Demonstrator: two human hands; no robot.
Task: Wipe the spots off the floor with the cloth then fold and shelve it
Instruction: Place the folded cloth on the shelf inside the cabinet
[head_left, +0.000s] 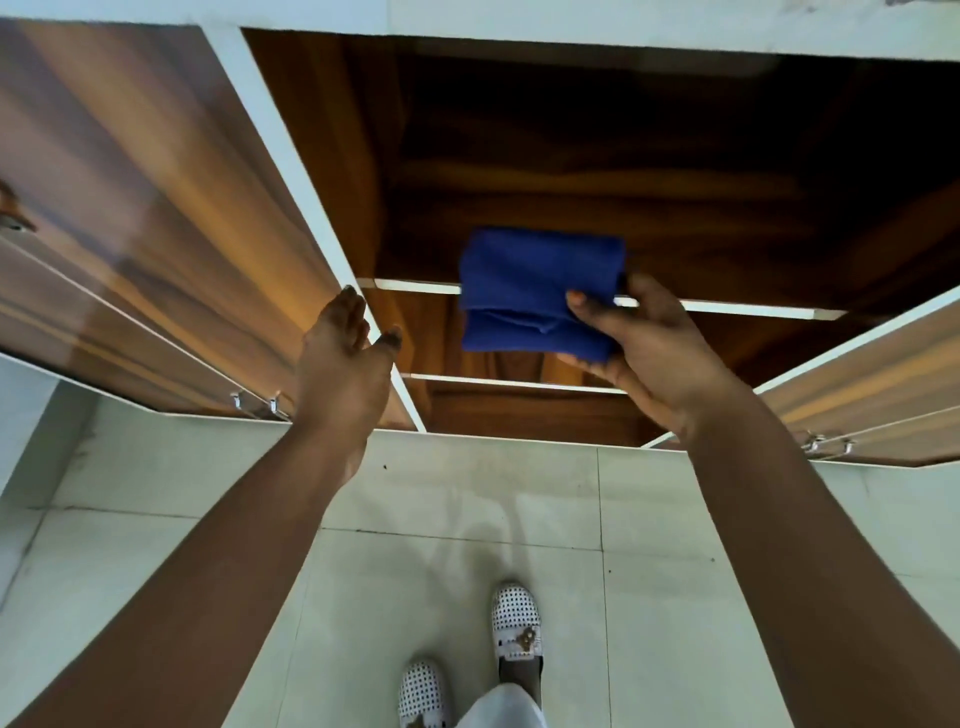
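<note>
A folded blue cloth (530, 296) is held out in front of an open wooden cupboard, over the white front edge of a shelf (415, 285). My right hand (649, 353) grips the cloth's right side, thumb on top and fingers underneath. My left hand (343, 358) is apart from the cloth, fingers straight and relaxed, beside the edge of the open left cupboard door (156, 218). It holds nothing.
The cupboard has dark wooden shelves with white edges; a lower shelf edge (514, 383) shows below. A second open door (872, 384) stands at the right. Pale floor tiles (467, 509) lie under my white dotted shoes (514, 618).
</note>
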